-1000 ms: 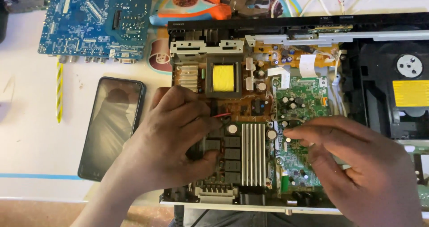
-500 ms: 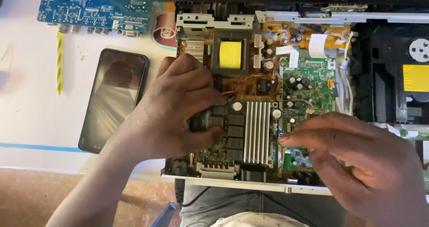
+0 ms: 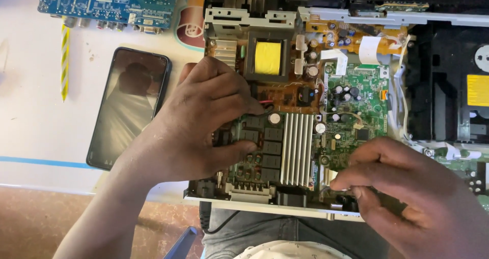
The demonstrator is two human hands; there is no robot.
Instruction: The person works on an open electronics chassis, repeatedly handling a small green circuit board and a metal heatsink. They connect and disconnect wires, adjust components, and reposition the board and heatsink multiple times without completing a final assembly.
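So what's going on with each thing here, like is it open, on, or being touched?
Player case: cover off, boards bare.
Left hand: resting on the dark green board, fingers bent over it.
Dark green board: seated in the case, under the left hand.
Right hand: fingertips pinching at the case's front edge.
Phone: flat on the table, screen dark.
Blue circuit board: loose on the table, untouched.

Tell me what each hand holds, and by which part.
The left hand grips the dark circuit board by its left edge. The right hand pinches something small at the chassis's front edge; it cannot be identified.
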